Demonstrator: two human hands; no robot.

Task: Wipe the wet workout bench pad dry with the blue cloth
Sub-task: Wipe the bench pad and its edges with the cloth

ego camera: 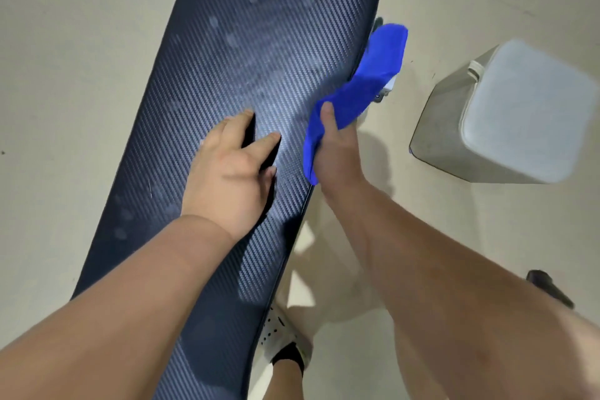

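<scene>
no writing readable — my left hand [232,169] lies flat, fingers spread, on the wet bench pad [259,58]; my right hand [337,148] grips the blue cloth [367,88] at its edge — grey box [506,114] on floor [65,42] beside.

My left hand [232,169] lies flat on the pad [259,52], blocking its middle. From there toward 12 o'clock the pad is clear, only damp patches on it. At 2 o'clock the cloth [357,88] in my right hand [337,146] covers the pad's right edge. Further right a grey container [506,114] stands on the floor [81,42]. Open floor runs along 9 o'clock.
</scene>
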